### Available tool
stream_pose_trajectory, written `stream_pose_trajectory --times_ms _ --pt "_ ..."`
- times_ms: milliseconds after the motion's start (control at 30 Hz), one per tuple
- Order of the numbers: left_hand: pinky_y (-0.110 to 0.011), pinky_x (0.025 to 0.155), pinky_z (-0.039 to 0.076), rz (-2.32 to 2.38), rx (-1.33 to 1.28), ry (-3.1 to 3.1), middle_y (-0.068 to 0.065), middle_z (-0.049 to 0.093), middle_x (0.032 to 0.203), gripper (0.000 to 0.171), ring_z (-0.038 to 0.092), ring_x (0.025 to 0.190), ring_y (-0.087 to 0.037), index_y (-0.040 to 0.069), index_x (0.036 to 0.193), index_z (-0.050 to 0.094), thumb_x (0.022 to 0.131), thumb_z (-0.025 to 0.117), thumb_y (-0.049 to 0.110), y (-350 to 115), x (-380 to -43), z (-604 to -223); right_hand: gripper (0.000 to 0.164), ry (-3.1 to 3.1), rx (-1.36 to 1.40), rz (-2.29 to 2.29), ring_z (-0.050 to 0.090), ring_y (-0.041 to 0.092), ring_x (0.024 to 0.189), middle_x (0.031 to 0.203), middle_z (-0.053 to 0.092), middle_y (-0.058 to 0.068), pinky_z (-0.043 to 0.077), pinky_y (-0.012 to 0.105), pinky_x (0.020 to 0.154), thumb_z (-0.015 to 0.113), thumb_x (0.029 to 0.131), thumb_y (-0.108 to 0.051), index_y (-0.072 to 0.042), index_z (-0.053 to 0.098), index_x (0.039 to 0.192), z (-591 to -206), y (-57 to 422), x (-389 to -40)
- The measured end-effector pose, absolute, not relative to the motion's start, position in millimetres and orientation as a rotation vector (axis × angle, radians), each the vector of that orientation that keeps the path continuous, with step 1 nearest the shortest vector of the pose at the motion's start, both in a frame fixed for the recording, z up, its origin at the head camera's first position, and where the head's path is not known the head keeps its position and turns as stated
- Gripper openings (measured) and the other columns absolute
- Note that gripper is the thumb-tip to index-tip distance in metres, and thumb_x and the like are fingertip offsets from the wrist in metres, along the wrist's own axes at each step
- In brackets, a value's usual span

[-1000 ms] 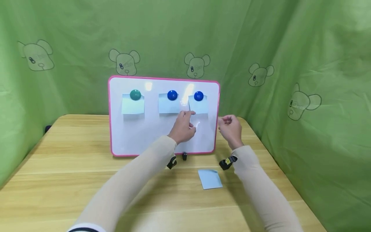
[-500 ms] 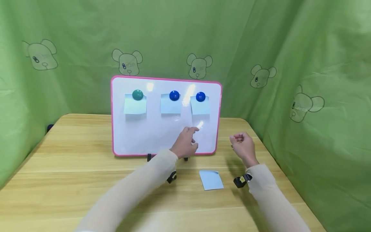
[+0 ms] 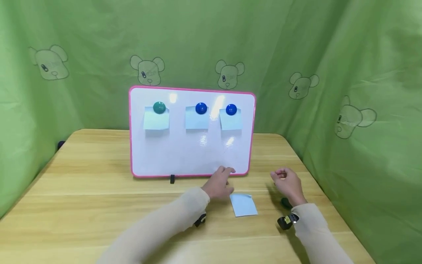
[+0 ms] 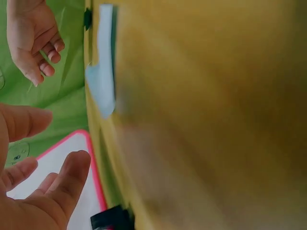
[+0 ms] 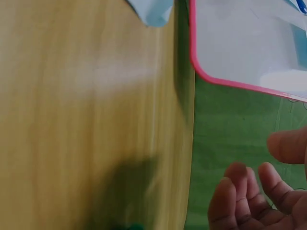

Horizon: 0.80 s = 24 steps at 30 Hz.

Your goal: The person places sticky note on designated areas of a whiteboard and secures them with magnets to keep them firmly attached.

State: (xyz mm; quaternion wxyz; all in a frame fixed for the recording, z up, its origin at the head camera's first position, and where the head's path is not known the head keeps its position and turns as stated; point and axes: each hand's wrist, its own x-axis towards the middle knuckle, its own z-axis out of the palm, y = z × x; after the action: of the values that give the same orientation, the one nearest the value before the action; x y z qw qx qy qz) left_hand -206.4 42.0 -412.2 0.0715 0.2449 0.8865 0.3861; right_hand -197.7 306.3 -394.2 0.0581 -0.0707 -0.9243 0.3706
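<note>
A pink-framed whiteboard (image 3: 191,154) stands upright on the table. It bears three pale blue sticky notes, under a green magnet (image 3: 159,107), a blue magnet (image 3: 201,108) and another blue magnet (image 3: 231,109). My left hand (image 3: 218,183) hovers by the board's lower right edge, just left of a loose blue sticky note (image 3: 244,206) on the table. In the left wrist view its thumb and fingers are spread apart around nothing. My right hand (image 3: 289,186) hangs over the table further right, fingers loosely bent, holding nothing. Beneath it lies a dark green magnet (image 3: 285,203), partly hidden by the wrist.
Small black feet (image 3: 172,179) support the board. A green curtain (image 3: 197,44) with bear-head drawings closes off the back and both sides. The wooden table (image 3: 82,205) extends left and in front of the board.
Both hands have drawn back from the board, down and toward me, the right one also outward. The dark green magnet under the right wrist has come into sight. The notes stay put.
</note>
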Motion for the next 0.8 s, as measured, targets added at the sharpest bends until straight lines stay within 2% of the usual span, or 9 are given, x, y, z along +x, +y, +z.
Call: stream_pose_trajectory --times_ms 233,400,533,800 --pt "-0.025 0.088 0.047 0.931 0.865 2.707 -0.008 0.051 0.126 0.058 0.051 0.089 -0.011 0.011 0.137 0.048 0.085 0.073 0.017 50.2 -196.2 -422.6 0.037 -2.903 -0.168 0.984 0.057 0.032 0.087 0.102 0.059 0.022 0.047 0.037 0.068 0.059 0.096 -0.031 0.005 0.056 0.107 -404.2 319.7 -184.9" --pt "-0.025 0.094 0.046 0.867 0.879 2.702 -0.005 0.051 0.130 0.058 0.054 0.104 -0.013 0.016 0.133 0.051 0.081 0.078 0.019 55.1 -193.0 -427.7 0.040 -2.993 -0.204 0.978 0.056 0.035 0.092 0.104 0.058 0.024 0.048 0.045 0.076 0.062 0.094 -0.029 0.007 0.055 0.110 -410.3 326.5 -181.0" --pt "-0.025 0.096 0.045 0.791 0.895 2.714 -0.004 0.053 0.126 0.058 0.054 0.111 -0.015 0.017 0.126 0.056 0.075 0.083 0.019 59.6 -192.2 -425.6 0.043 -3.052 -0.227 0.988 0.058 0.032 0.088 0.103 0.058 0.023 0.049 0.042 0.072 0.066 0.091 -0.029 0.007 0.054 0.112 -410.5 331.4 -178.2" --pt "-0.019 0.093 0.043 0.582 0.981 2.730 0.000 0.063 0.106 0.041 0.055 0.103 -0.013 0.010 0.108 0.068 0.073 0.085 0.021 63.5 -193.9 -428.7 0.045 -3.096 -0.178 1.001 0.057 0.030 0.087 0.103 0.057 0.021 0.050 0.039 0.070 0.073 0.086 -0.023 0.008 0.055 0.114 -410.4 336.1 -177.6"
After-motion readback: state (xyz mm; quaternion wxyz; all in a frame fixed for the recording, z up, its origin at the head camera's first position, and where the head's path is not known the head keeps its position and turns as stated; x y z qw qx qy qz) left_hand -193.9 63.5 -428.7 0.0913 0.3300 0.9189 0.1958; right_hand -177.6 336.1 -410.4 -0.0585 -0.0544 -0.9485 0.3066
